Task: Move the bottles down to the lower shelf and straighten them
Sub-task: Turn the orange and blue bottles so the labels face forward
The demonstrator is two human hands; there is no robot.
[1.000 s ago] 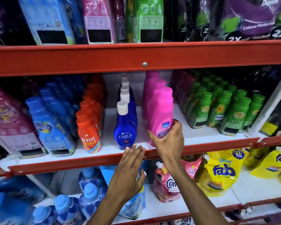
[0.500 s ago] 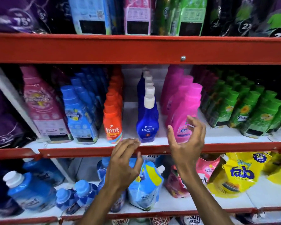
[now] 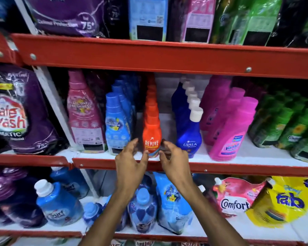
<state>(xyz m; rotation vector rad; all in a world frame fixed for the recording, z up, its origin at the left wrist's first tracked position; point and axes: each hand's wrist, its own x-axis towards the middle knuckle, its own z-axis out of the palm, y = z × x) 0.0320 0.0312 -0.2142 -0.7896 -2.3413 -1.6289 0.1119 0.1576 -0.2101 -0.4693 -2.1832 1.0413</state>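
Observation:
An orange Revive bottle point(image 3: 151, 134) stands at the front of its row on the middle shelf point(image 3: 220, 169). My left hand point(image 3: 131, 163) is just left of its base and my right hand point(image 3: 174, 164) just right of it. Both have curled, spread fingers, close to the bottle but not clearly gripping it. To the right stand a row of dark blue Ujala bottles point(image 3: 188, 137) with white caps and a row of pink Vanish bottles point(image 3: 229, 134). A row of light blue bottles point(image 3: 116, 125) stands to the left.
Green Comfort bottles point(image 3: 288, 128) fill the middle shelf's right end, with a pink pouch point(image 3: 84, 112) and a purple Safewash bag point(image 3: 16, 112) at the left. The lower shelf holds blue Surf bottles point(image 3: 59, 205), blue pouches point(image 3: 172, 201), a pink Comfort pouch point(image 3: 236, 196) and a yellow Fab pouch point(image 3: 283, 201).
My right hand let go of the pink bottle and moved left. Both hands now flank the orange Revive bottle. The view has shifted left.

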